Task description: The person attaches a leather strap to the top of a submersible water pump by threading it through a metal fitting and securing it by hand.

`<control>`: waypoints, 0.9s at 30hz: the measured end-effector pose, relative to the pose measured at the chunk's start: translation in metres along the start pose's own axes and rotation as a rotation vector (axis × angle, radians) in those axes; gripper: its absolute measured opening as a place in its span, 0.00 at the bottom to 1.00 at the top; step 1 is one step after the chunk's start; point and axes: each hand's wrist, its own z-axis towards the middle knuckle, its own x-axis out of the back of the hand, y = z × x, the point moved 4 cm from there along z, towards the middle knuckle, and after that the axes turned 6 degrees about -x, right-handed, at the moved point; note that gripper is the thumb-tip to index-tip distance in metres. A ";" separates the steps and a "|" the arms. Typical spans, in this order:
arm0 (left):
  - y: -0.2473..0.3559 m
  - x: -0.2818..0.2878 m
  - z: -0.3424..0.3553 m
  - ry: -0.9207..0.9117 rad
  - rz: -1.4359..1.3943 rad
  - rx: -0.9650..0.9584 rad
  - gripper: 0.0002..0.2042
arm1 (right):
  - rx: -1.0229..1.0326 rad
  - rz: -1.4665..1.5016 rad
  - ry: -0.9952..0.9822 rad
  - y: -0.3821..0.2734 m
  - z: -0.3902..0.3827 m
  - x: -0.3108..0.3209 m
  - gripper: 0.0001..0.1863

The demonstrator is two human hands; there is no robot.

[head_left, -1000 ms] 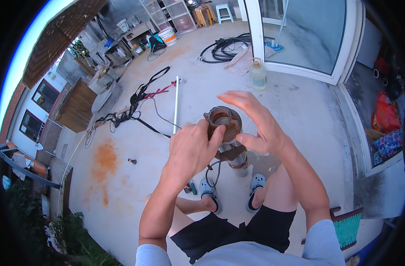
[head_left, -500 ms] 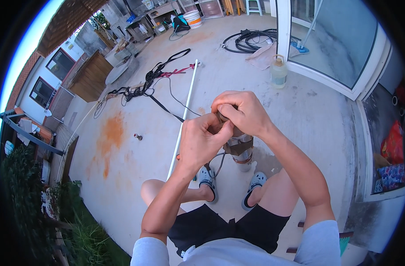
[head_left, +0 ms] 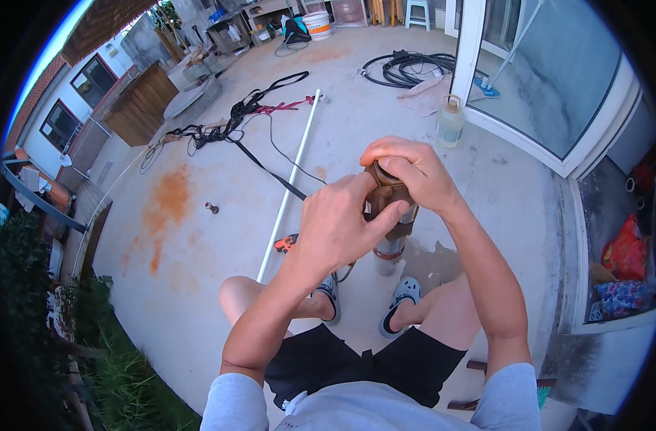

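Between my knees an upright metal cylinder, which looks like a submersible pump (head_left: 390,248), stands on the concrete. Its brown top has a dark round opening, partly covered by my fingers. My right hand (head_left: 422,176) is curled over the far and right side of this top, its thumb laid across the rim. On the near left side, my left hand (head_left: 335,221) has its fingers against the neck and its thumb reaching across the front. Both hands grip the pump's top. Whether a small piece lies under the left fingers is hidden.
A white pipe (head_left: 292,179) lies left of the pump, with an orange and black power tool (head_left: 286,243) beside it. Tangled black straps (head_left: 238,122), a small fitting (head_left: 211,208), a coiled black hose (head_left: 407,70) and a clear jug (head_left: 450,123) are farther off. A glass door (head_left: 550,79) stands right.
My hands have moved slightly right and spread apart, showing more of the pump's brown top and opening. My left thumb has straightened out of its pinch. The view has shifted, revealing the power tool.
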 end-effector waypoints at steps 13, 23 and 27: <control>-0.023 0.017 0.014 -0.119 -0.394 -0.338 0.14 | 0.008 -0.055 -0.074 -0.007 0.002 0.003 0.16; -0.036 0.017 0.032 -0.462 -0.540 -0.236 0.14 | -0.019 0.059 -0.123 0.000 0.002 0.006 0.19; -0.004 0.011 0.019 -0.141 -0.158 -0.195 0.14 | -0.039 0.070 -0.107 -0.002 0.001 0.006 0.19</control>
